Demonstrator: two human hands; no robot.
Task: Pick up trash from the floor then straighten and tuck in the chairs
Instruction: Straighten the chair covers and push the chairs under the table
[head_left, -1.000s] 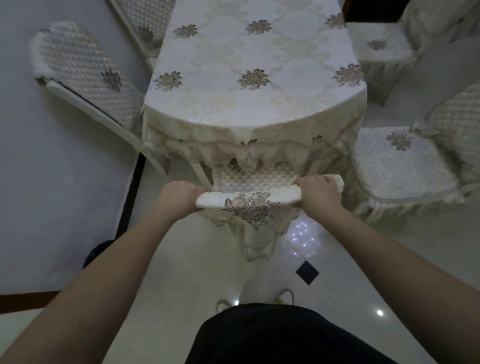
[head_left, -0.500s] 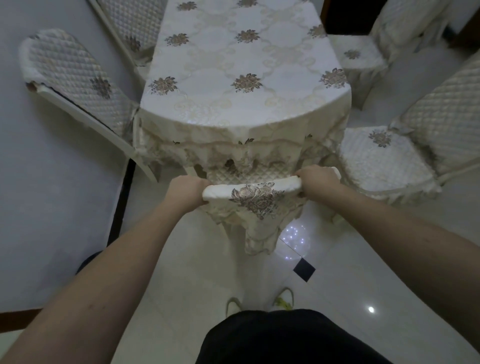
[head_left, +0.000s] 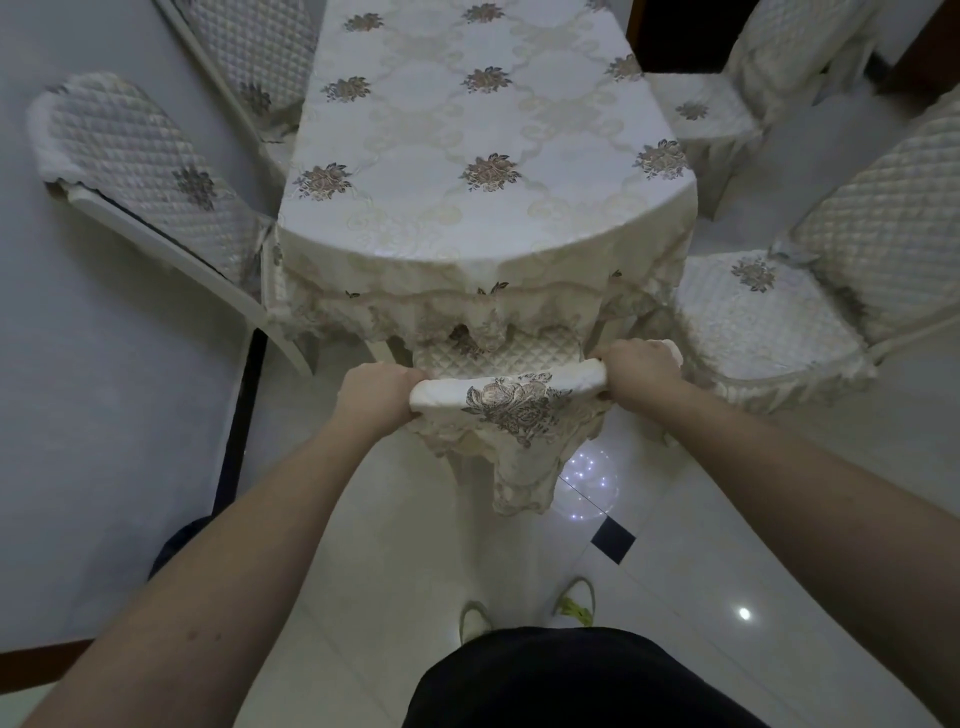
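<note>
Hands, left (head_left: 375, 396) and right (head_left: 640, 370), grip one chair back (head_left: 506, 396); four more chairs flank one table (head_left: 483, 171).

Near table edge (head_left: 488, 270) blocked by tucked chair (head_left: 506, 400); side chair (head_left: 763, 317) crowds right corner; floor (head_left: 332, 395) gap at left corner.

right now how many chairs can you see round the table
5: held chair at the near end, gripped by both hands; two on the left; two on the right. More may be hidden beyond.

A floral tablecloth (head_left: 467, 156) drapes the table; glossy tiled floor (head_left: 727, 545) below.
</note>
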